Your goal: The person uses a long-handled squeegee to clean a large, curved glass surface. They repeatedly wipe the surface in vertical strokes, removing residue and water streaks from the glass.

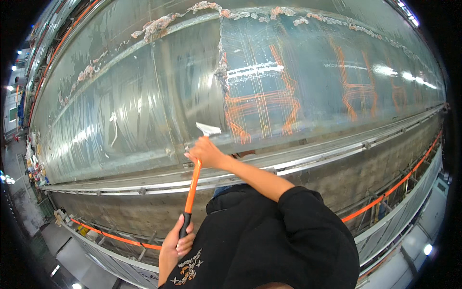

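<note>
From my end I see both hands closed on one tool, a long-handled scraper. The right hand makes a tight fist at the upper end of the handle, just below the pale blade, its knuckles away from the wearer; I get no gap between fingers and palm. The left hand is wrapped around the black grip at the lower end, fingers curled over it and the thumb lying up along its side.

The scraper sits in front of the body, to the left of the black top. Its long axis runs away from the wearer, nearly straight up my view with a slight lean to the right at the far end. The blade points away from the body, and its broad edge lies crosswise, dipping a little toward the right. It shows against the near part of a large glossy grey-green panel, to the left of some orange lines; I cannot tell whether it touches. Under the right forearm passes a metal rail along the panel's near edge. Lumpy pale crust lines a far seam.
</note>
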A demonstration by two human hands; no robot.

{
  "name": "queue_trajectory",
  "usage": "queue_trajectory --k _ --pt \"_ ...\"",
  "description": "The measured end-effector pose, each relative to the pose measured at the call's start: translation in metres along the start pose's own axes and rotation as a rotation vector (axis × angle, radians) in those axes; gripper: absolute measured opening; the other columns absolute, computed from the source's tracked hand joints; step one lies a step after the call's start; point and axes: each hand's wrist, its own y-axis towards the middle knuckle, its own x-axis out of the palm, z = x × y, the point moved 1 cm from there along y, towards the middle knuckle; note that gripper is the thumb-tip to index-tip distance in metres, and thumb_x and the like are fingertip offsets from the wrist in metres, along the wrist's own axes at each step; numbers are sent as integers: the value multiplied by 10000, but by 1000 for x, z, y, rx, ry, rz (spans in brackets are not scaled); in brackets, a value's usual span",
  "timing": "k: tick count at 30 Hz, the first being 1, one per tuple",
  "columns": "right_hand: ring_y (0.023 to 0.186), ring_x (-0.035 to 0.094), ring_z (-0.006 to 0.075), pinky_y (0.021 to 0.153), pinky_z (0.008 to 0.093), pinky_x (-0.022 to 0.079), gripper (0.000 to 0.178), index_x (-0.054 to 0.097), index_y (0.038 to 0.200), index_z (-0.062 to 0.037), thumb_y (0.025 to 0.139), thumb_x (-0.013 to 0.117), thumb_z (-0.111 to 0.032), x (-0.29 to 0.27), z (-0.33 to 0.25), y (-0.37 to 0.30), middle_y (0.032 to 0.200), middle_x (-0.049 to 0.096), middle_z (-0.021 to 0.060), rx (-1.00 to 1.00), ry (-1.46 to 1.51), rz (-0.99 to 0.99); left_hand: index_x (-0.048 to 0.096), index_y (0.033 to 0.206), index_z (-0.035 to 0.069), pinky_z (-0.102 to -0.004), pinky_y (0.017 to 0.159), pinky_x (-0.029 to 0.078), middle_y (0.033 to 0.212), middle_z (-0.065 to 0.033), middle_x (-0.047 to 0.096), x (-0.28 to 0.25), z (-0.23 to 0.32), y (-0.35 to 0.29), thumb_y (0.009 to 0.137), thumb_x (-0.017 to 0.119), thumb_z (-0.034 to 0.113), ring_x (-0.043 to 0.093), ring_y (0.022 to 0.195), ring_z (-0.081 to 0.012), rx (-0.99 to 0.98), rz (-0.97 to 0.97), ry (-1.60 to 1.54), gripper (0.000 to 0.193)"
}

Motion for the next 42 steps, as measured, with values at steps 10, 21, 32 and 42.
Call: queue_trajectory --k 10,21,32,42 --pt "492 439 235 553 375 348 369 445 578 -125 843 701 -161 -32 -31 -88 516 412 41 92 -55 35 446 844 106 -250 282 260 476 29 315 15 -28 -8 1033 356 598 300 302 -95 -175 163 313 535" --pt "454 409 229 482 367 306 370 435 576 -118 836 697 -129 -32 119 71 514 421 30 64 -14 310 408 812 107 -267 289 279 457 26 301 162 137 2 1026 329 617 297 293 -101 -170 242 231 559" --pt "484 513 316 496 427 393 361 528 606 -111 929 623 -244 -132 376 288 523 499 97 -73 -248 343 453 884 108 -322 237 328 471 5 374 295 350 122 1063 273 553 377 287 -137 14 -357 64 512" --pt "619 554 293 628 448 405 248 558 647 -157 869 614 -252 -75 227 164 618 560 54 19 -21 -49 472 850 144 -264 221 262 446 40 354 162 198 84 1033 317 617 310 264 -82 54 -172 123 530"
